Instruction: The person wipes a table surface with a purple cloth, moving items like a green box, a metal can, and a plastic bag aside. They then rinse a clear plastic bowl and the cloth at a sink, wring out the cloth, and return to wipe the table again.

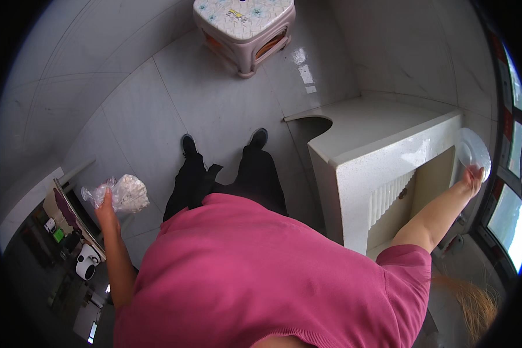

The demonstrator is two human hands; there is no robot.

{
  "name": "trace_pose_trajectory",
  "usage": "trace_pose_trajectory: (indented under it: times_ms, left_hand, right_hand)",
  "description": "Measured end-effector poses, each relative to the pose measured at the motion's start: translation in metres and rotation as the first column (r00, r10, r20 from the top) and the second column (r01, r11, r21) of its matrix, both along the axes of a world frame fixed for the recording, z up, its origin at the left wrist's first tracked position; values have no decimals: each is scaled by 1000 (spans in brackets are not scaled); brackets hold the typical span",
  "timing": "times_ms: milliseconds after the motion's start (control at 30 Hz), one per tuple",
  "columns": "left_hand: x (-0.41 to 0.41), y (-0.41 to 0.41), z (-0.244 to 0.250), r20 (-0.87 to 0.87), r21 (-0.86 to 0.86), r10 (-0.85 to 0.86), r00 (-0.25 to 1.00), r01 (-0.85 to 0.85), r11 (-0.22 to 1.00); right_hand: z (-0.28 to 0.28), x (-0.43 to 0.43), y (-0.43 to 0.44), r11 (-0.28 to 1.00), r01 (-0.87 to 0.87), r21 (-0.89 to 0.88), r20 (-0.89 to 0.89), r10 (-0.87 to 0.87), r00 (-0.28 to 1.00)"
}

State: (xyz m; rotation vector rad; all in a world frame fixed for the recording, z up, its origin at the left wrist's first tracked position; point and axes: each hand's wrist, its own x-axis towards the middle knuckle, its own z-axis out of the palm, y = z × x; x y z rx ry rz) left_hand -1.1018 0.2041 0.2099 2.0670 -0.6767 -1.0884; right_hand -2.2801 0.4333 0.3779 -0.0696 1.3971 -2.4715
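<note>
At the left, my left hand [107, 209] grips the gathered neck of a clear plastic bag [99, 194]. Pale, crumbly-looking chunks [131, 194] fill the bag, which sticks out to the right of the fingers over the floor. My right arm reaches far out to the right. There my right hand [473, 179] holds a translucent plastic bowl or basin [474, 150] by its near rim, beside the back corner of a stone laundry sink [376, 169]. What the bowl holds, if anything, cannot be made out.
The sink has a ribbed washboard [389, 201] and a drain [403, 193]. A pink plastic stool [245, 43] with a patterned top stands ahead on the tiled floor. At the left is a table [80, 222] with a white kettle-like appliance [87, 263]. Windows [506, 213] line the right side.
</note>
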Motion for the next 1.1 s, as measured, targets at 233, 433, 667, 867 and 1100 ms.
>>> trace_pose_trajectory:
  times_ms: [233, 433, 667, 867, 1100]
  left_hand:
    - [-24, -18, 32, 46, -232, -258, 965, 262, 937]
    - [-24, -15, 29, -96, -525, -403, 910, 298, 797]
    - [-11, -53, 118, 118, -725, -516, 849, 428, 540]
    - [73, -65, 103, -48, -603, -417, 908, 307, 737]
    - [187, -64, 70, -112, -349, -303, 946, 248, 904]
  right_hand:
    - [20, 473, -121, 554, 748, 367, -661, 720, -209]
    - [-149, 693, -173, 604, 275, 749, -420, 752, -509]
    - [-210, 890, -246, 503, -240, 831, -449, 351, -822]
    - [-173, 1040, -319, 423, -617, 664, -630, -127, -766]
    - [-143, 1166, -395, 161, -779, 606, -577, -586, -569]
